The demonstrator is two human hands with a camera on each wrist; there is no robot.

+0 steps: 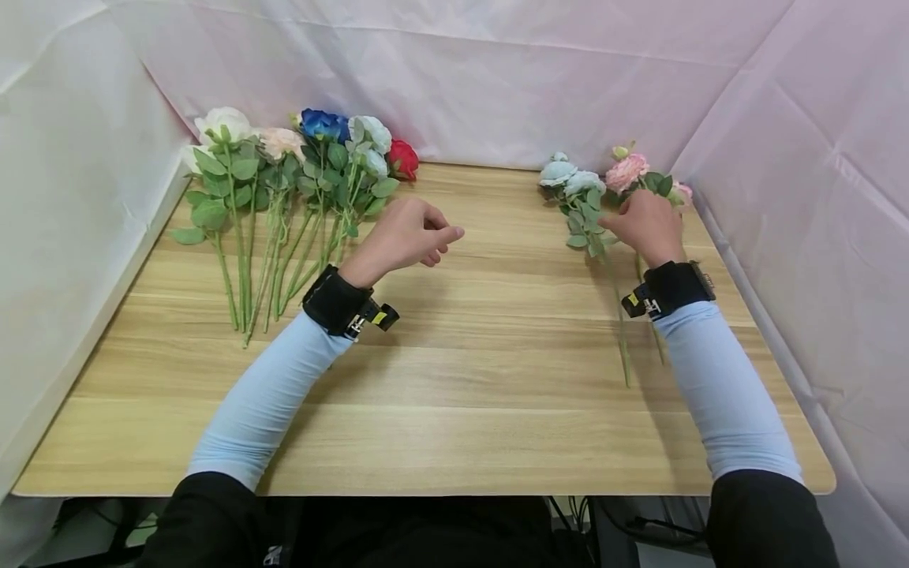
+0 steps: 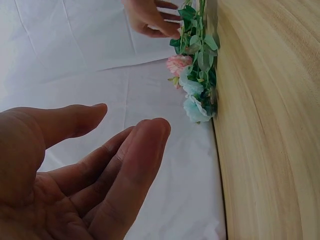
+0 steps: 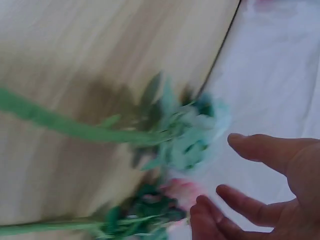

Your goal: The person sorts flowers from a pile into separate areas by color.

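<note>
My left hand (image 1: 408, 237) hovers over the middle-left of the table, its fingers loosely bent and thumb apart, holding nothing. In the left wrist view a gap shows between its thumb and fingertips. My right hand (image 1: 649, 225) is above two flower stems at the right, by a pale blue artificial flower (image 1: 584, 185) and a pink artificial flower (image 1: 628, 172). From the right wrist view, its thumb and fingers (image 3: 240, 205) are spread with nothing between them, and the light blue blooms (image 3: 187, 145) lie just beyond the thumb tip.
A bunch of artificial flowers lies at the left back: white (image 1: 226, 125), peach (image 1: 280, 143), blue (image 1: 323, 125), pale blue (image 1: 371, 134) and red (image 1: 403, 159). Their stems point toward the front. White cloth (image 1: 497, 79) walls the wooden table (image 1: 483, 379) at the back and sides.
</note>
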